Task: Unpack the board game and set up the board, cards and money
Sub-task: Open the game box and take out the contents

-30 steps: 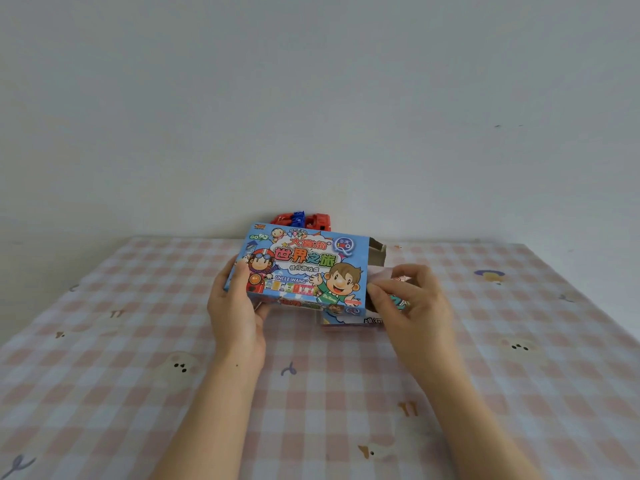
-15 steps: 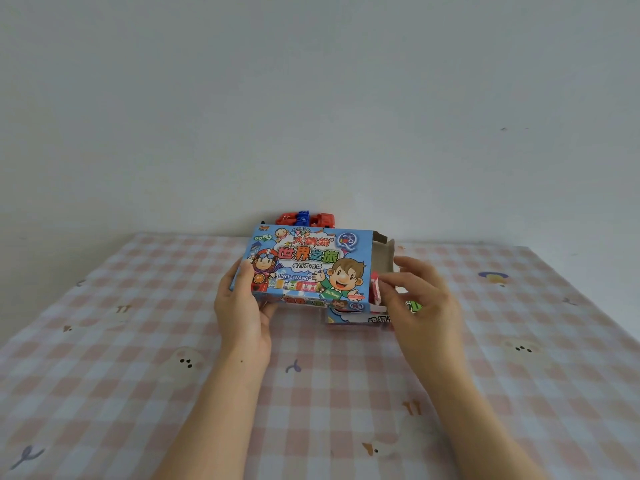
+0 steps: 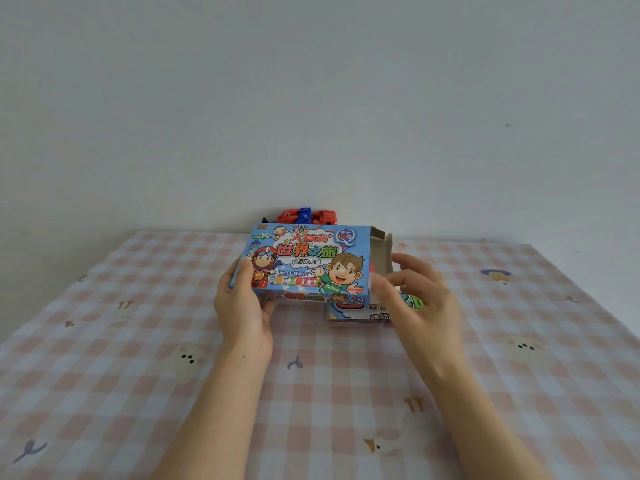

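While the left hand point(image 3: 244, 306) grips the "UNCLE WANG" box point(image 3: 304, 261), whether the blurred right hand point(image 3: 420, 301) holds anything is unclear.

**Lettering on the game box**

The game box point(image 3: 304, 261) lid reads "大富翁" above a larger "世界之旅". "UNCLE WANG" runs on a banner beneath, "GO" sits in the upper left corner, and a "Q" badge is at the upper right. The smaller print is unreadable.
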Available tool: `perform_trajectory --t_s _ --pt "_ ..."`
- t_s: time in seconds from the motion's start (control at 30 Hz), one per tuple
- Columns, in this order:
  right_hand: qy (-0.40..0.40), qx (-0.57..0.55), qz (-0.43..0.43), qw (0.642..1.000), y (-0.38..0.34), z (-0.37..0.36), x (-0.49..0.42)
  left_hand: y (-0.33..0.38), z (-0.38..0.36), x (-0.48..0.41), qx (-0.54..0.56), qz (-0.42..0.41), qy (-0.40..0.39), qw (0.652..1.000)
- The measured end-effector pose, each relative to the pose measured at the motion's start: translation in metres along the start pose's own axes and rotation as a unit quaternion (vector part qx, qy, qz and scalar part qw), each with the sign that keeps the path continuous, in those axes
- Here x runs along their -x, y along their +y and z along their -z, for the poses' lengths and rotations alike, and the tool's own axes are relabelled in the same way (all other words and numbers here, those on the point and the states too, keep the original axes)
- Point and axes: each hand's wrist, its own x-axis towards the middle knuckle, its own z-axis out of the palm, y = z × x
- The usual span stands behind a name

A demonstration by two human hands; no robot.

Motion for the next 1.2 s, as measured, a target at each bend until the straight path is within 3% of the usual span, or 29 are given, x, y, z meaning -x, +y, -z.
perform_trajectory --t_s 0.13,0.3,0.5,0.67,0.77,0.93,1.07,1.2 --pt "-0.002 0.057 -0.019 0.998 0.007 -0.001 -0.003 0.001 -0.002 0.004 -0.001 0.001 -0.022 1.0" --pt "-0.097 -0.023 -0.016 0.995 0.005 -0.006 -0.001 0.002 -0.003 0.006 0.005 0.001 -0.031 1.0" --pt "0.03 -0.078 -0.004 0.997 0.003 0.002 -0.002 0.002 -0.001 0.003 0.035 0.024 -0.011 0.999" --pt "-0.035 -0.044 0.003 0.998 0.0 -0.003 0.001 0.003 -0.001 0.006 0.044 0.025 -0.023 0.998" --pt "-0.055 -0.1 -0.023 0.993 -0.007 -0.005 0.003 0.003 -0.001 0.006 0.051 0.033 -0.027 0.998" --pt "0.028 -0.228 -0.087 0.969 -0.011 -0.003 -0.005 0.005 -0.002 0.01 0.006 0.024 -0.043 0.999" --pt "0.11 -0.293 -0.133 0.94 -0.007 0.003 -0.015 0.005 -0.007 0.022 -0.074 -0.022 -0.099 0.992" --pt "0.105 -0.308 -0.148 0.934 -0.009 -0.001 -0.025 0.005 -0.009 0.033 -0.116 -0.026 -0.236 0.965"
